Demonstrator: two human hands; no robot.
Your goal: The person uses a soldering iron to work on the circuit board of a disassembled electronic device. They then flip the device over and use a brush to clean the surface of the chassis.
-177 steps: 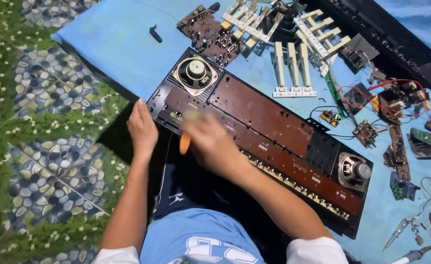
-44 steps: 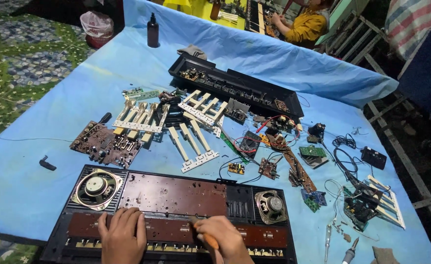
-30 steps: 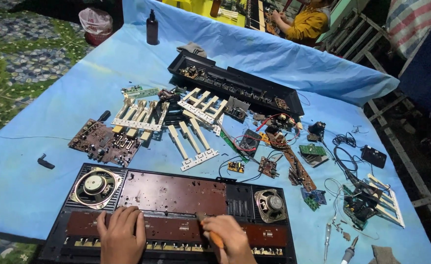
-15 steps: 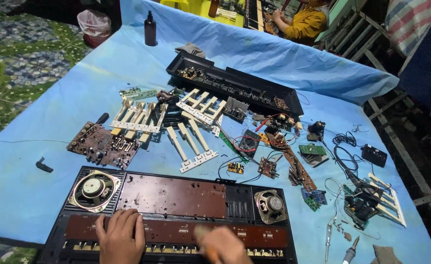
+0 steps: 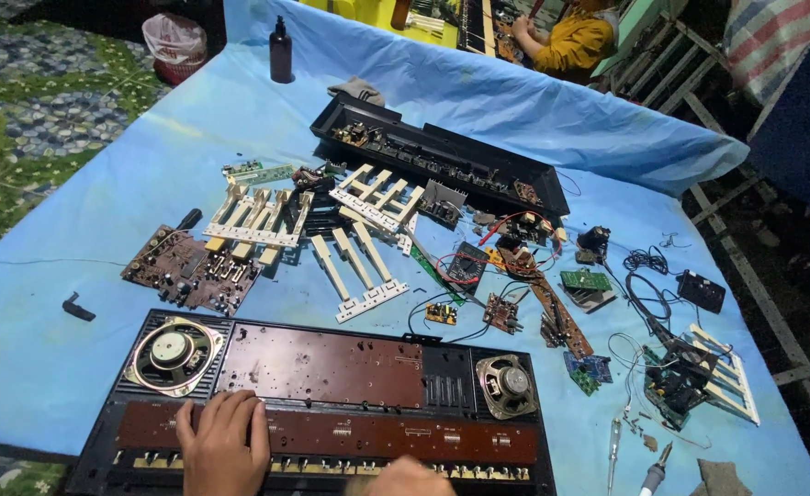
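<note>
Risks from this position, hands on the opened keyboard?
1. The left hand presses flat on the lower brown circuit board of the open keyboard chassis; its weight might flex the board.
2. The chassis sits at the near edge of the blue cloth; a push could slide it off.
3. Loose small boards and wires lie scattered to the right; parts may get knocked or mixed.

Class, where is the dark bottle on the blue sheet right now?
The bottle stands upright at the sheet's far left edge, near the bagged bin.
</note>
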